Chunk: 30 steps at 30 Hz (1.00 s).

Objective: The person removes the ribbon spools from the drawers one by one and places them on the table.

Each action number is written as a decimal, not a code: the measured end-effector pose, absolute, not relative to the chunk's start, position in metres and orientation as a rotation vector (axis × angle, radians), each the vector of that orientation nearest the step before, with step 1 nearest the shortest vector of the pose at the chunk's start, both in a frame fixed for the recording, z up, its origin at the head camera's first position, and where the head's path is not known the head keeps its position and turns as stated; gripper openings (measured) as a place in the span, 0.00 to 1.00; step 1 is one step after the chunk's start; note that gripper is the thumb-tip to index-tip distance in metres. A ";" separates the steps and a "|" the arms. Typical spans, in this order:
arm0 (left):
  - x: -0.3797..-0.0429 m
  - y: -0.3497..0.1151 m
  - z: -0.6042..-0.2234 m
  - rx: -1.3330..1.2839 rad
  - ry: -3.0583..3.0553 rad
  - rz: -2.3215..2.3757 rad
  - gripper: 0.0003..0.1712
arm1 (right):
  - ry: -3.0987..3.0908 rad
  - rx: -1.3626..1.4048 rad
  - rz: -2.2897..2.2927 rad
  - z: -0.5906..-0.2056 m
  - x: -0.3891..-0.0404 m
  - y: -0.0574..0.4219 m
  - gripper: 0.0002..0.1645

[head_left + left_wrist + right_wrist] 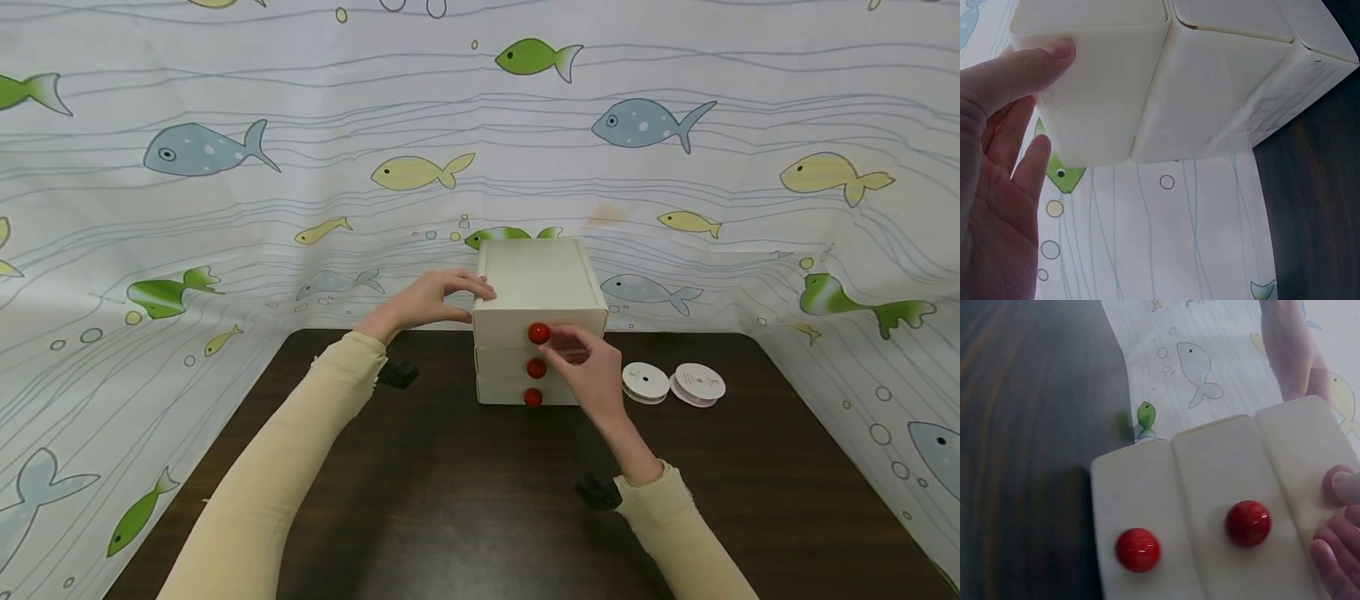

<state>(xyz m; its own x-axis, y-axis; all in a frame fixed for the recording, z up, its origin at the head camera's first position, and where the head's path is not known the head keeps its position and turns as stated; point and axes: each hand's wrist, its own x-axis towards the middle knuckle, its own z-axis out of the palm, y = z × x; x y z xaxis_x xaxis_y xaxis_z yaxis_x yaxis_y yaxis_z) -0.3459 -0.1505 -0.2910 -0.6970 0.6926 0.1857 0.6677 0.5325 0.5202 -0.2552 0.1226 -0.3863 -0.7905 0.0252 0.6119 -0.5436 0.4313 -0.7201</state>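
A white three-drawer box [540, 275] stands at the back of the dark table, its drawers stacked. Each drawer front carries a round red knob; the middle knob [1248, 523] and bottom knob [1138, 550] show whole in the right wrist view. My right hand [592, 375] pinches the top knob [538, 333] between thumb and fingers. Over the box's upper left edge, my left hand [431, 298] rests with extended fingers on the top. In the left wrist view its thumb [1041, 65] lies against the top drawer's side, while some fingertips are hidden behind the box.
Two white ribbon spools, a left one [645, 382] and a right one [699, 383], lie on the dark table [465, 517] right of the box. A white fish-print sheet [337, 100] hangs behind the table and along both sides.
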 end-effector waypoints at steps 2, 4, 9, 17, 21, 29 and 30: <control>-0.346 -0.151 -0.291 1.205 2.708 0.893 0.24 | -2.131 0.414 1.354 -0.393 -0.253 0.122 0.18; -0.346 -0.151 -0.291 1.205 2.706 0.894 0.24 | -2.138 0.392 1.354 -0.400 -0.252 0.121 0.18; -0.346 -0.151 -0.291 1.223 2.709 0.892 0.25 | -2.165 0.332 1.354 -0.417 -0.252 0.115 0.18; -0.347 -0.151 -0.292 1.242 2.720 0.885 0.25 | -2.138 0.299 1.408 -0.432 -0.252 0.104 0.17; -0.348 -0.151 -0.293 1.256 2.719 0.883 0.25 | -2.115 0.276 1.414 -0.434 -0.252 0.098 0.16; -0.348 -0.152 -0.293 1.254 2.715 0.894 0.25 | -2.046 0.210 1.388 -0.440 -0.253 0.087 0.17; -0.348 -0.152 -0.293 1.255 2.712 0.898 0.25 | -2.036 0.205 1.394 -0.441 -0.254 0.086 0.17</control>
